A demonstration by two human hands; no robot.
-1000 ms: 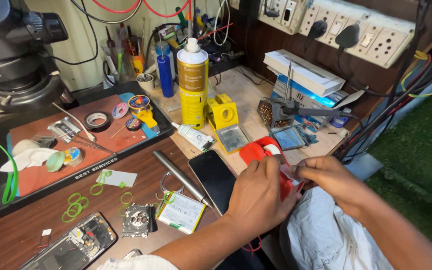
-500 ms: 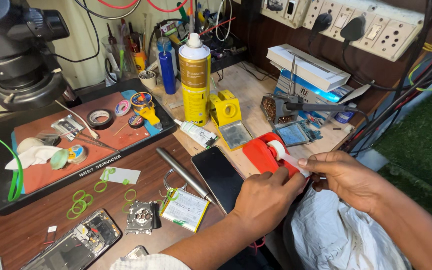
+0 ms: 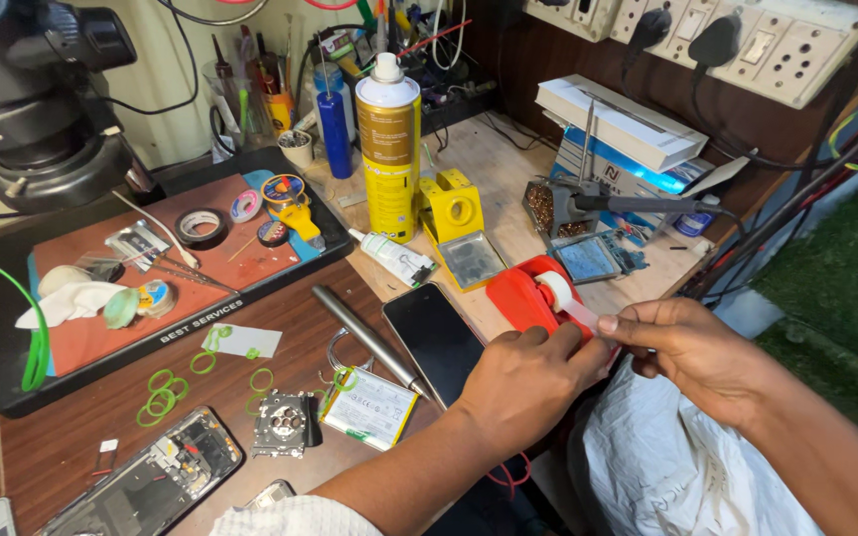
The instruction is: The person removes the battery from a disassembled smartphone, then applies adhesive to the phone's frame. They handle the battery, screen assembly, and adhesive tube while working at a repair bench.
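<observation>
Hands at desk (image 3: pixel 508 189) | L hand (image 3: pixel 528 382) steadies red tape dispenser (image 3: pixel 526 295) | R hand (image 3: pixel 692 347) fingers pinched on tape strip (image 3: pixel 580 314)

Hidden and cut off

The left hand (image 3: pixel 528 382) covers the red tape dispenser's (image 3: pixel 526 296) base; the opened phone (image 3: pixel 141 481) seems cropped below.

A dark brown wooden surface (image 3: pixel 12 467) fills the lower left, joined to a paler wooden section (image 3: pixel 494 169) further back. A brown panel (image 3: pixel 508 55) rises behind it, carrying a white socket strip (image 3: pixel 777 55) with black plugs pushed in. A cream wall (image 3: pixel 166 60) stands at the left rear. Green matting (image 3: pixel 846 288) covers the floor at right. Light is even and bright.
</observation>
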